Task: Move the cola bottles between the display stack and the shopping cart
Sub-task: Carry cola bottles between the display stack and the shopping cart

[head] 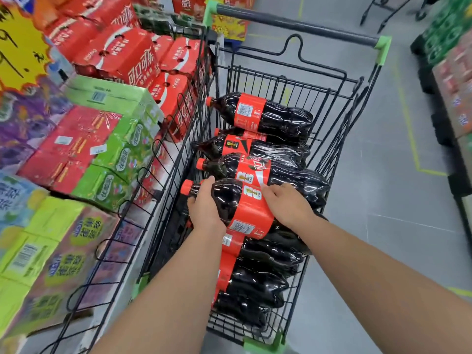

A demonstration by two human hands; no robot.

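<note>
Cola bottle (251, 213) lies on its side on top of the pile in the shopping cart (339, 103), red cap (187, 187) pointing to your left toward the shelf side, red label facing up with the barcode nearest you. Your left hand (205, 208) has its grip closed round the bottle's neck and shoulder just behind the cap, fingers curled over the top. Your right hand (290, 206) grips the middle of the same bottle, fingers wrapped over the label; thumb hidden, can't tell where it sits. Whether the bottle is lifted clear or resting on the pile, can't tell. Other cola bottles (270, 116) fill the cart, all on their sides with caps to the left, some beyond the held one and more below it nearer you, touching each other. The cart handle (296, 24) is at the far end, dark bar with green end caps. Just left of the cart stands a black wire fence (158, 175), and behind it the display stack (122, 52) of red cola cartons, with green cartons (122, 154) and other drink packs nearer you. A yellow price sign (20, 47) is at far left. Grey floor (383, 187) is on the right, with a yellow line (408, 123) marked on it.
</note>
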